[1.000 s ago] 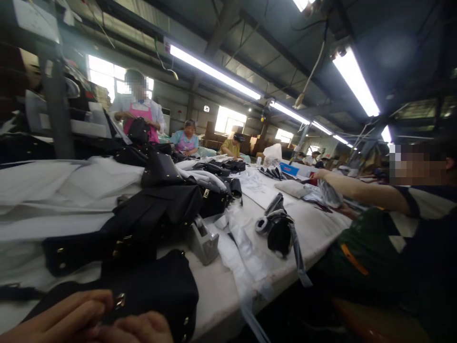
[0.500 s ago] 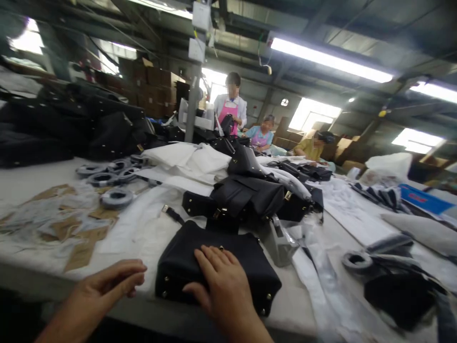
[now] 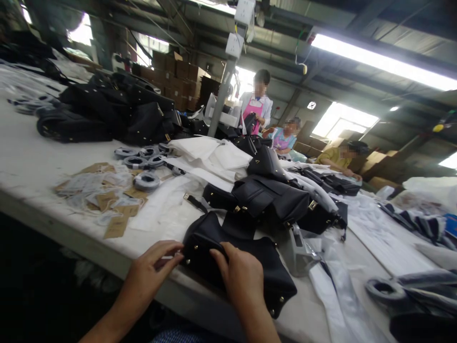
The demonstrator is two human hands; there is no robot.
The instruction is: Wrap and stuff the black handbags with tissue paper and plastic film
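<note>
A black handbag (image 3: 264, 264) lies at the table's front edge, its side with small gold studs turned toward me. My left hand (image 3: 152, 267) is at its left corner, with thumb and fingertips closing on the leather there. Over the near edge of the bag, my right hand (image 3: 244, 274) grips the leather with bent fingers and thumb; the fingertips are partly hidden. Just behind lie more black bags (image 3: 271, 195) with gold buckles, and a black strap end (image 3: 195, 202) with a buckle sticks out to the left.
Brown paper tags (image 3: 117, 224) and wrapped rolled straps (image 3: 146, 181) lie to the left. White sheets (image 3: 207, 152) and a heap of black bags (image 3: 107, 107) are farther back. Clear plastic wrap (image 3: 335, 286) lies at right. Several people work beyond a post (image 3: 221, 95).
My left hand has moved right and forward onto the bag's left corner. My right hand has slid from the bag's top to its near edge. The view has turned left.
</note>
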